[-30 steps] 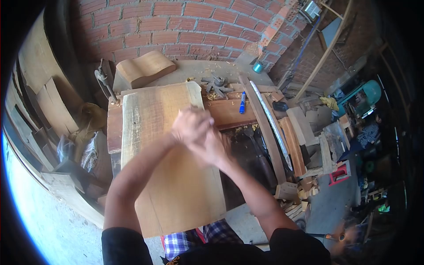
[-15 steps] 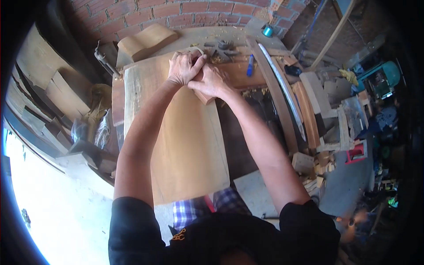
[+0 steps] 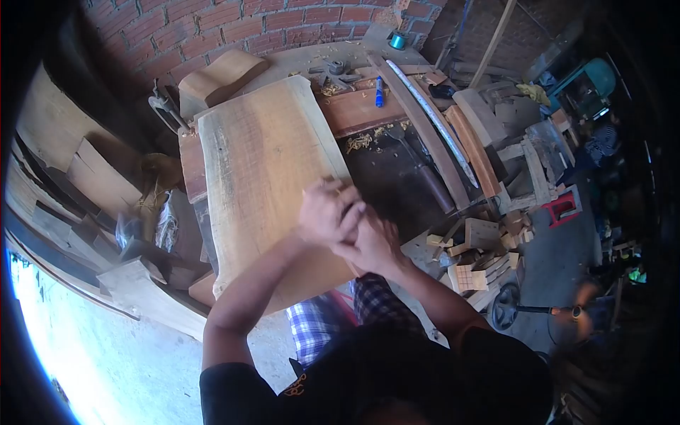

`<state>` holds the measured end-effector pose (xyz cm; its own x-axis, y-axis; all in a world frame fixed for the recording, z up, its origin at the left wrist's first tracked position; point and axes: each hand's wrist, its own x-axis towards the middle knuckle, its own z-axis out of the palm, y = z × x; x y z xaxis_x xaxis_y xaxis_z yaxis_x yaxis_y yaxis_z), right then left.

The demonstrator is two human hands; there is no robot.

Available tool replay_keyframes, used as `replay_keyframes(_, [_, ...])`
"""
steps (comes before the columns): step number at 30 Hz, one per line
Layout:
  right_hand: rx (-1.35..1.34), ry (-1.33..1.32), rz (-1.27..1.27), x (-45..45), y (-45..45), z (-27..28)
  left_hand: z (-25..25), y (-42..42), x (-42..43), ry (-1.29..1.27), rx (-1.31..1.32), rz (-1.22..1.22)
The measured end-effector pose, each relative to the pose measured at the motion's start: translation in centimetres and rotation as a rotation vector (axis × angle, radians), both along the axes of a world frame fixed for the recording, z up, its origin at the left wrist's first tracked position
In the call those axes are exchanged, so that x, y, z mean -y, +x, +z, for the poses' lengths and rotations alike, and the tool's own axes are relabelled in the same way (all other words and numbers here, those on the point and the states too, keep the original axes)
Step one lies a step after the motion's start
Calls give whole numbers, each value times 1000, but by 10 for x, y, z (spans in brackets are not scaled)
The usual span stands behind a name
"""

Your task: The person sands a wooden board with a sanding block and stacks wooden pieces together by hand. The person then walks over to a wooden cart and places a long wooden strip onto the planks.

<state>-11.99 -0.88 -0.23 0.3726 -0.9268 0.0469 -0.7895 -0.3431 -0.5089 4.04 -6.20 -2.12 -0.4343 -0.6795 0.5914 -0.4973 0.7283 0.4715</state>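
Observation:
A wide, pale wooden board (image 3: 269, 156) lies lengthwise on the bench, its near end by my legs. Over the board's right edge, near that end, my left hand (image 3: 326, 212) and my right hand (image 3: 374, 241) are pressed together, fingers bent and overlapping. Both are closed and slightly blurred. A small reddish-brown edge shows below my right hand; the rest of whatever lies under the hands is hidden.
A curved wood block (image 3: 223, 78) and a metal clamp (image 3: 166, 110) stand at the back left. Right of the board are a blue marker (image 3: 379, 92), a dark-handled tool (image 3: 432, 184) and long wood strips (image 3: 418, 127). A fan (image 3: 577, 312) stands lower right.
Both hands moved from near the board toward me, then out to its far end, and are now back near the close end. The camera view has shifted too.

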Motion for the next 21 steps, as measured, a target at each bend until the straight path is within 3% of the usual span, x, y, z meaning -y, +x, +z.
replay_keyframes(1, [-41,32,-47,32,9,1,3,6,31,27,-70,14])
replay_keyframes(2, [-4,-143,-46,62,20,-3,9,14,61,22,-61,21])
replay_keyframes(6, [-51,-60,-23,126,34,16,13,22,113,24,13,261])
replay_keyframes(12, [-59,47,-14,13,-17,11,9,-26,1,26,-25,179])
replay_keyframes(15, [-60,131,14,-67,-50,-2,13,-50,-76,-117,-22,158])
replay_keyframes(19, [-63,182,23,-63,-47,2,5,-47,-68,15,-13,36])
replay_keyframes(21, [-31,6,-6,-25,-37,-3,4,-39,-26,-98,-98,-5])
